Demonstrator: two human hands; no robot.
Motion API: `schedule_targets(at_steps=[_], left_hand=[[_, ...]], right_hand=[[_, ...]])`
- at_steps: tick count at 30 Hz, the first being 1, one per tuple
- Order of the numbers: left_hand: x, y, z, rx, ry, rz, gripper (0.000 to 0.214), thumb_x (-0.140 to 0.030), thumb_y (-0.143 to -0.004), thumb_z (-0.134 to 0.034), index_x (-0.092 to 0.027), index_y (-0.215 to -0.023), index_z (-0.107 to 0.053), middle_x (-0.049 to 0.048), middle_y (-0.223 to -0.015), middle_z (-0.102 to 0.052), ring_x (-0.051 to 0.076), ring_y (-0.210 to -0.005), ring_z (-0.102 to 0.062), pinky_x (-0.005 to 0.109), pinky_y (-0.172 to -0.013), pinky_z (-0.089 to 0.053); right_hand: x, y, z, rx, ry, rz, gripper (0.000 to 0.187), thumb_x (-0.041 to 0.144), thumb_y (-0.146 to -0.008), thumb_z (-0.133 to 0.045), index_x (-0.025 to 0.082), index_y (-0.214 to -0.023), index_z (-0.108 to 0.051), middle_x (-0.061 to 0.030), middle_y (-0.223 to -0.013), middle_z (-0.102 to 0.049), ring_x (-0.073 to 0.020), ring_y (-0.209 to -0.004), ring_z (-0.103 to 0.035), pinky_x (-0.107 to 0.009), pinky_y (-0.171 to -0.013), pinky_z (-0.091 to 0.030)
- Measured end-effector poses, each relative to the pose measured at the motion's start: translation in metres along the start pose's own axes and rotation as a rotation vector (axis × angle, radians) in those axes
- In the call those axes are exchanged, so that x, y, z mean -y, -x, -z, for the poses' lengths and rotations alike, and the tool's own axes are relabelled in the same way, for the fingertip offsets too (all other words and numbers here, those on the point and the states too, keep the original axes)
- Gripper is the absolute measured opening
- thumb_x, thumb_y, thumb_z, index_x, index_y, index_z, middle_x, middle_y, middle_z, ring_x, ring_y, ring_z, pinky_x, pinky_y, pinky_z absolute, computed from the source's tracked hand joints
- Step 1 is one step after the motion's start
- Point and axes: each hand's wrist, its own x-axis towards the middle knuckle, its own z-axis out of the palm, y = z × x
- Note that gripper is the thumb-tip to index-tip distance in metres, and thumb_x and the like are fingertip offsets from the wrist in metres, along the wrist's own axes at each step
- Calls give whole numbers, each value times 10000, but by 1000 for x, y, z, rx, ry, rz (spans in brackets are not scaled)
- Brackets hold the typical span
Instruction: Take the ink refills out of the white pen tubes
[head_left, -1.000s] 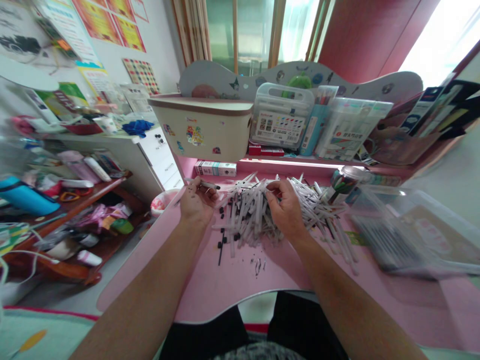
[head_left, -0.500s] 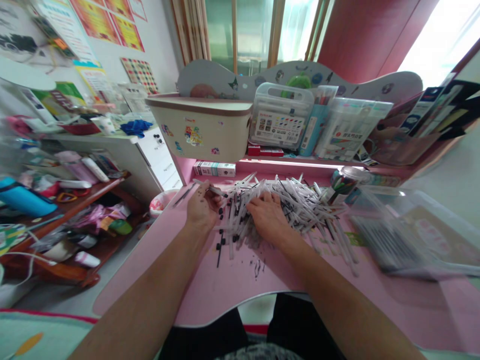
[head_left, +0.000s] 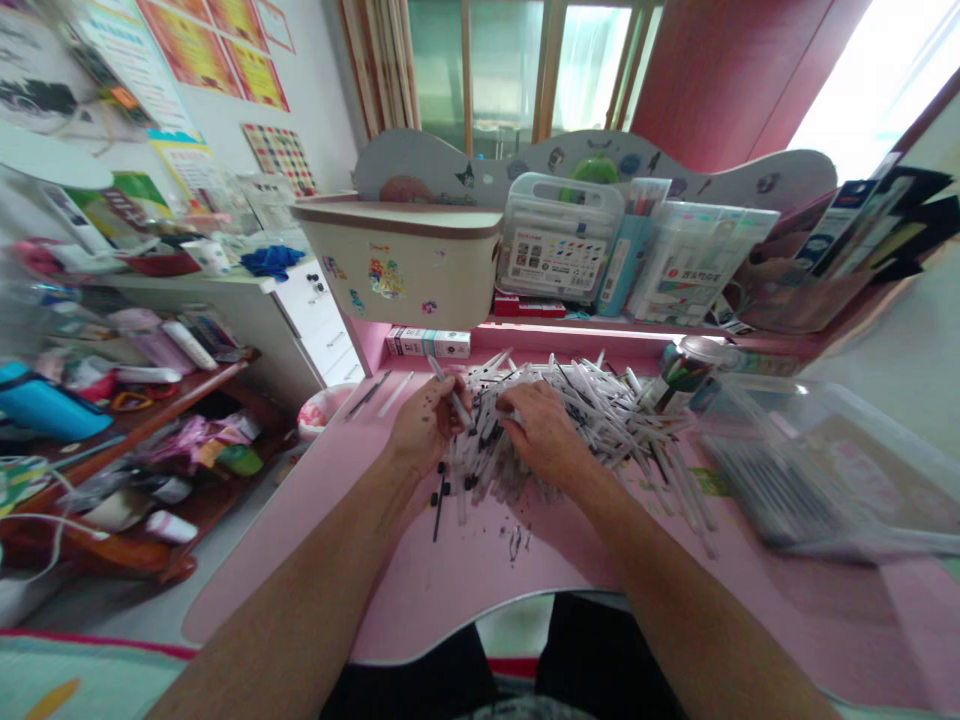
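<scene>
My left hand (head_left: 421,428) is closed around a slim whitish pen barrel (head_left: 437,367), which slants up past the fingers with its dark end low. Dark specks mark the skin of this hand. At the left part of a heap of clear and white pen barrels (head_left: 611,405) is my right hand (head_left: 541,428), its fingers curled and pressed together. A pale bit shows at its fingertips, too small to name. Small black caps (head_left: 470,482) and a thin black stick (head_left: 437,522) lie in front of the heap.
On the pink desk (head_left: 292,550), a clear plastic box (head_left: 885,480) with rows of pens stands right, near a jar (head_left: 694,365). Behind, the shelf holds a cream bin (head_left: 405,265) and marker cases (head_left: 562,240). Two dark sticks (head_left: 367,395) and a white one (head_left: 396,394) lie left.
My left hand has moved right, towards my right hand, and the barrel in it now points upward. My right hand has lifted slightly from the heap, fingers drawn in. A white stick shows at left.
</scene>
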Motion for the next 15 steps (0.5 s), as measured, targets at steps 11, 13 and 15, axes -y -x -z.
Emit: schedule_targets(at_steps=[11,13,15], left_hand=[[6,22,-11,509,-544,103,378,-475,-917,-550,-147,-1076,-650,-52,-537,-459,80,-455,-308,227,-453,-195],[7,23,-12,526,-582,110,399,-489,-915,-542,-138,-1060,-666,-48,-539,-450,84,-468,-311,234,-466,-190],[7,23,-12,525,-593,106,401,-486,-915,-542,-133,-1052,-672,-47,-542,-443,87,-480,-317,238,-480,-196]], right_hand=[[-14,-7,9,-517,-1222,-486,183,310,-739,-735,212,-873,-657,34,-737,-617,-103,-632,-532,-240,-568,-400],[-14,-6,11,-535,-1228,-472,167,312,-749,-733,211,-861,-663,38,-717,-617,-96,-621,-525,-235,-570,-398],[-13,-5,12,-504,-1223,-461,164,302,-745,-736,207,-862,-672,39,-716,-626,-88,-610,-509,-233,-573,-393]])
